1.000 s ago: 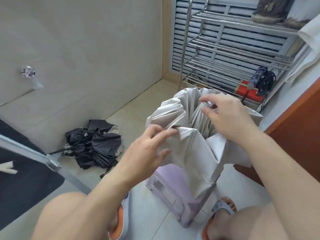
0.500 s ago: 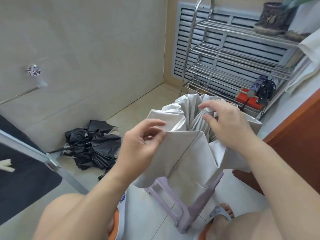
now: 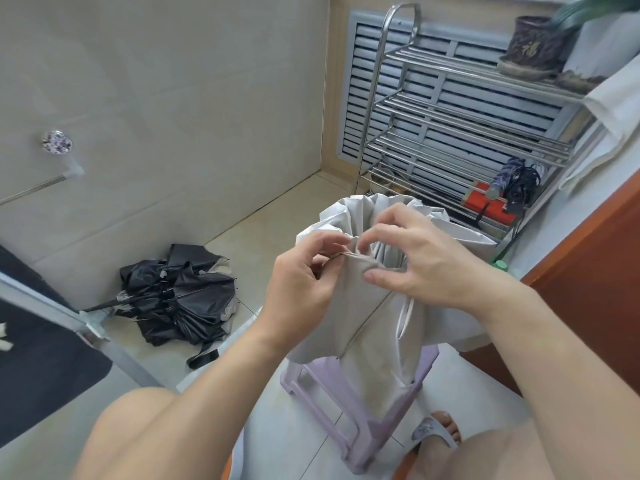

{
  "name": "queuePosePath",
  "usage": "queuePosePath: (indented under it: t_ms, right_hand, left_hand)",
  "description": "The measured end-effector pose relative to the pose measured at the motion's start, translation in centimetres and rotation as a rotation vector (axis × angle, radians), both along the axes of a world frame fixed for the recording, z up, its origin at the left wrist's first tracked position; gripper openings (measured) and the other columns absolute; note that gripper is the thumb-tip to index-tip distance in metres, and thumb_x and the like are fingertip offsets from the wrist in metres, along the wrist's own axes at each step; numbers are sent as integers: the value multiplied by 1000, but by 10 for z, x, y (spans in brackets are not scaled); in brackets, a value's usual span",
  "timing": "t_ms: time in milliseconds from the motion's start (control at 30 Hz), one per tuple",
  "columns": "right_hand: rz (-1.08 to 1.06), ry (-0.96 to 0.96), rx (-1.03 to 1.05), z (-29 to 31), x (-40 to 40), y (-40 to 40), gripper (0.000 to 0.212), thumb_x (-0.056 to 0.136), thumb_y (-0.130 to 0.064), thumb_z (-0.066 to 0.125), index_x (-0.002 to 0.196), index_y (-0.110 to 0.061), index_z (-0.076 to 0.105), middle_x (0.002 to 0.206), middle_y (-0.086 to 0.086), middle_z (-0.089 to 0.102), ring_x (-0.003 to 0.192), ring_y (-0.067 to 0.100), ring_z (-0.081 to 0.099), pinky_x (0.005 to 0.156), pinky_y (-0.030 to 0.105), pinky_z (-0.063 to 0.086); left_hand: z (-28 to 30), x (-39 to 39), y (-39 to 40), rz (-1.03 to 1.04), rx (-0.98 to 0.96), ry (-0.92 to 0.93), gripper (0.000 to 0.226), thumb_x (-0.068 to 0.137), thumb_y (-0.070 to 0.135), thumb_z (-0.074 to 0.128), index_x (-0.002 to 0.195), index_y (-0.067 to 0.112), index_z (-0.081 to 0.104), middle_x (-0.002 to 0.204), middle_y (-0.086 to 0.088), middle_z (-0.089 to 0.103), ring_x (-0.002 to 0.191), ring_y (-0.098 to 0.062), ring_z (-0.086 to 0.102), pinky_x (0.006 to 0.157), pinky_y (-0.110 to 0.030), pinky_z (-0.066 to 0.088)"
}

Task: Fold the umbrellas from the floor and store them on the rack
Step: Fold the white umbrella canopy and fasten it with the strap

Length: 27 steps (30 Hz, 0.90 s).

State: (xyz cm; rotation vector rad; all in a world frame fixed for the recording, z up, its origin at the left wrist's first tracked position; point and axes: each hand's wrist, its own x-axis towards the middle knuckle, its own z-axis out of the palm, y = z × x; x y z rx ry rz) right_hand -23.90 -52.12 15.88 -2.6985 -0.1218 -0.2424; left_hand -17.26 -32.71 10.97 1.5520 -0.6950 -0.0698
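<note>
Both hands meet at the top rim of the grey umbrella — left hand and right hand each pinching a canopy pleat — its long axis hanging down over the lilac stool, with the rack beyond, rightward.

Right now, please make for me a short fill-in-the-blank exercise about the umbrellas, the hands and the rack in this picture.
1. Both hands, the left hand and the right hand, pinch the canopy of the ____ umbrella.
2. The black umbrella lies crumpled on the ____.
3. A folded umbrella already lies on the lowest shelf of the metal ____.
4. Below the grey canopy stands a plastic stool of ____ colour.

Missing words: grey; floor; rack; purple
</note>
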Motion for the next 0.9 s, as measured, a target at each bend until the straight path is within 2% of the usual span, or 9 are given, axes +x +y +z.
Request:
queuePosePath:
  t_ms: [200,367,433,500,567,633,733,800,900]
  right_hand:
    - [-82,-122,62,-10,8,-18,7,87,-27,78,87,-26,72,99,-9,52,95,9,52,86,29,45]
    - [-198,-103,115,-7,9,-34,7,88,-18,71,84,-23,68,99,-8,52,90,7,50,82,24,39]
    - [-246,-100,117,-7,9,-39,9,89,-19,72,83,-22,67,100,-5,52,84,3,51,79,24,39]
    - [-291,-76,131,-7,10,-42,11,90,-21,72,80,-22,65,100,-4,53,73,4,50,74,27,40]
    - [-324,-59,139,-6,10,-43,13,90,-22,70,79,-22,64,97,-4,52,67,9,48,68,23,40]
    - [-352,-55,126,-5,10,-42,13,91,-21,67,79,-21,62,92,-5,53,69,7,48,66,18,38]
    - [-366,-14,157,-8,7,-40,17,93,-20,64,76,-21,58,77,-9,55,70,4,49,65,25,39]
    - [-372,26,160,-12,7,-38,17,94,-24,62,77,-21,58,72,-5,57,69,14,52,65,34,42]
    - [-392,110,183,-19,4,-36,17,94,-22,65,79,-19,60,73,-3,59,69,14,51,63,32,40]
  left_hand:
    - [-13,-8,18,-6,195,60,39,85,6,78,114,25,60,95,10,67,87,-15,67,77,-27,55]
    - [-31,-12,36,128,423,173,10,91,16,72,90,26,70,83,10,72,78,-2,65,66,-16,48]
    - [-37,-9,40,79,407,171,14,91,27,75,104,30,71,96,15,73,91,0,66,79,-16,49]
    - [-44,-8,40,-40,434,136,45,87,38,79,128,36,61,118,20,66,111,3,60,92,-12,45]
    - [-50,-11,34,-97,490,70,66,85,41,81,142,39,49,131,23,56,122,7,50,93,-3,37]
    - [-55,-14,23,-84,493,34,67,86,42,78,144,42,46,131,24,54,121,7,48,93,-3,36]
    - [-57,-9,9,50,415,122,34,92,38,71,124,37,61,112,21,65,104,0,59,91,-22,47]
    - [-55,-2,5,112,396,169,14,93,32,68,107,31,70,98,15,71,95,-8,64,88,-35,52]
    - [-48,5,4,173,307,195,12,93,18,66,89,24,75,82,8,72,80,-13,64,76,-35,51]
